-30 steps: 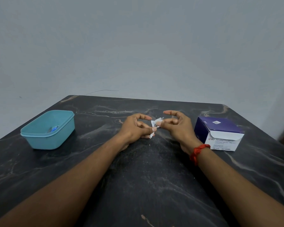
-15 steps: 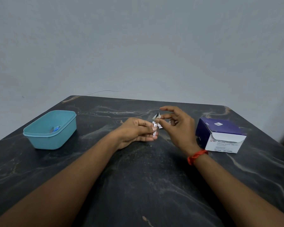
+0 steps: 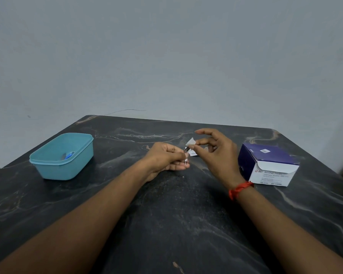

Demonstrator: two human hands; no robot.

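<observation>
A black, pale-veined stone tabletop stands against a plain grey-blue wall. A teal plastic tub sits at the far left and a purple-and-white cardboard box of alcohol swabs at the right. Above the table's middle, the left hand pinches a small torn white-and-silver sachet. Just to its right, the right hand pinches a small white folded pad with its index finger raised.

- Your left hand sits low over the middle of the table, fingers curled inward, thumb and forefinger pinching a small packet.
- Your right hand is just beside it and slightly higher, thumb and one finger pinching a white scrap, forefinger stretched out above.
- Both bare forearms reach in from the near edge, angling toward each other.
</observation>
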